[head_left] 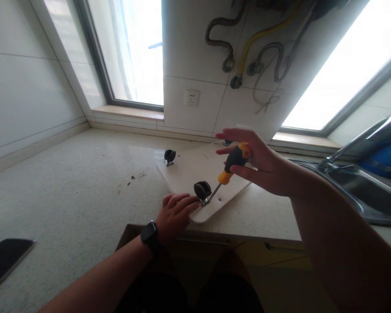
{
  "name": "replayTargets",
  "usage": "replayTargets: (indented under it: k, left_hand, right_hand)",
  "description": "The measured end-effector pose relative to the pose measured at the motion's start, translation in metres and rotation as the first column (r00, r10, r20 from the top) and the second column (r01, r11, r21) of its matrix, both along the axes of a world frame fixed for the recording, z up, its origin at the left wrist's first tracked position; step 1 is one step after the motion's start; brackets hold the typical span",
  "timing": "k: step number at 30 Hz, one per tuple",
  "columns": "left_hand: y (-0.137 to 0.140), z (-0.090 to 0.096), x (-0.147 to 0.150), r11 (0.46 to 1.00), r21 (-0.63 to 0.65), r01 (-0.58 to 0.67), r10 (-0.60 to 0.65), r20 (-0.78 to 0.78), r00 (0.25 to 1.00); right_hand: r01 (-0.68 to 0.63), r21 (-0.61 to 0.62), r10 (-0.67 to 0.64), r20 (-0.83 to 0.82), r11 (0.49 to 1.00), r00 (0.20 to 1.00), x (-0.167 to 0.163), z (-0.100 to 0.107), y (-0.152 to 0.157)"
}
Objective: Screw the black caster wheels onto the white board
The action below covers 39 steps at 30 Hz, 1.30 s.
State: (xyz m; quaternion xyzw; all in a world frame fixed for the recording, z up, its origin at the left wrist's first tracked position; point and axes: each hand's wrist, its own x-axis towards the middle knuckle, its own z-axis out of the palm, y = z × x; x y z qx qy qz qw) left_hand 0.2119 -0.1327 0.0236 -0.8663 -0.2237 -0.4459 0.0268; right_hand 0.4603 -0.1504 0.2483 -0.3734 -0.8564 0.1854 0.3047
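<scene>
A white board (189,176) with rounded corners lies on the countertop, caster wheels fixed to its upper face. My right hand (259,163) holds a yellow-and-black screwdriver (236,161), its thumb against the handle and several fingers spread loosely. The screwdriver leans, and its shaft reaches down to the metal plate of the near caster wheel (202,190). At the board's near left edge, my left hand (177,213) grips the board, fingertips close against that plate. The thumb is hidden. Another caster wheel (170,155) stands at the far left corner; one behind my right hand is mostly covered.
A steel sink (355,187) with a faucet (355,145) is on the right. A dark flat object (8,261) lies at the left. Small dark bits (133,177) lie left of the board. Hoses (263,32) and a socket (192,98) are on the wall.
</scene>
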Motion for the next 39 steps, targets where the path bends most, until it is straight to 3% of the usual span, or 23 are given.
replayTargets:
  k: [2, 4, 8, 10, 12, 14, 16, 19, 22, 26, 29, 30, 32, 35, 37, 39]
  left_hand:
    - [0.0, 0.0, 0.0, 1.0, -0.005, 0.0, 0.0, 0.002, 1.0]
    - [0.0, -0.001, 0.0, 1.0, -0.01, -0.003, 0.003, 0.002, 1.0]
    - [0.0, -0.003, -0.001, 1.0, -0.014, -0.009, 0.008, -0.009, 1.0]
    - [0.0, -0.004, -0.001, 1.0, -0.018, -0.01, 0.01, -0.012, 1.0]
    - [0.0, -0.004, -0.001, 1.0, -0.022, -0.01, 0.01, -0.016, 1.0]
    - [0.0, -0.004, -0.001, 1.0, -0.023, -0.013, 0.012, -0.018, 1.0]
    - [0.0, -0.004, -0.001, 1.0, -0.021, -0.013, 0.013, -0.016, 1.0]
    - [0.0, -0.004, -0.001, 1.0, -0.022, -0.012, 0.012, -0.013, 1.0]
    - [0.0, -0.004, -0.002, 1.0, -0.028, -0.012, 0.012, -0.019, 1.0]
    - [0.0, -0.006, -0.001, 1.0, -0.019, -0.018, 0.017, -0.015, 1.0]
    - [0.0, -0.007, 0.0, 1.0, -0.015, -0.018, 0.018, -0.01, 1.0]
    - [0.0, -0.007, 0.0, 1.0, -0.014, -0.018, 0.017, -0.007, 1.0]
    - [0.0, -0.006, 0.0, 1.0, -0.013, -0.015, 0.015, -0.002, 1.0]
    - [-0.001, -0.003, 0.0, 1.0, -0.024, -0.006, 0.007, 0.001, 1.0]
    - [-0.001, -0.002, -0.001, 1.0, -0.03, -0.004, 0.004, 0.001, 1.0]
    - [-0.001, -0.002, -0.001, 0.999, -0.032, -0.002, 0.002, -0.002, 1.0]
  right_hand:
    - [0.059, 0.011, -0.06, 0.023, 0.998, 0.998, -0.002, 0.003, -0.002]
    - [0.223, 0.104, -0.231, 0.075, 0.969, 0.97, -0.008, 0.005, -0.005]
    - [0.496, 0.391, -0.585, 0.146, 0.775, 0.798, -0.021, 0.007, -0.011]
    - [0.512, 0.436, -0.632, 0.189, 0.74, 0.752, -0.021, 0.006, -0.012]
    - [0.438, 0.357, -0.533, 0.232, 0.825, 0.814, -0.014, 0.006, -0.012]
    - [0.285, 0.185, -0.321, 0.213, 0.941, 0.923, -0.006, 0.007, -0.012]
    - [0.132, 0.023, -0.134, 0.141, 0.991, 0.981, 0.001, 0.009, -0.012]
    - [0.074, -0.051, -0.067, 0.118, 0.996, 0.991, 0.001, 0.014, -0.014]
    - [0.189, 0.071, -0.2, 0.226, 0.979, 0.953, -0.006, 0.019, -0.014]
    - [0.407, 0.31, -0.494, 0.291, 0.859, 0.82, -0.018, 0.022, -0.015]
    - [0.472, 0.361, -0.576, 0.281, 0.804, 0.767, -0.021, 0.02, -0.014]
    - [0.462, 0.356, -0.563, 0.274, 0.812, 0.78, -0.02, 0.019, -0.014]
    - [0.391, 0.274, -0.457, 0.246, 0.879, 0.855, -0.015, 0.016, -0.013]
    - [0.171, 0.021, -0.172, 0.114, 0.985, 0.978, -0.005, 0.014, -0.01]
    - [0.091, -0.077, -0.088, 0.035, 0.993, 0.995, -0.002, 0.013, -0.009]
    - [0.143, -0.063, -0.142, 0.023, 0.988, 0.99, -0.002, 0.013, -0.007]
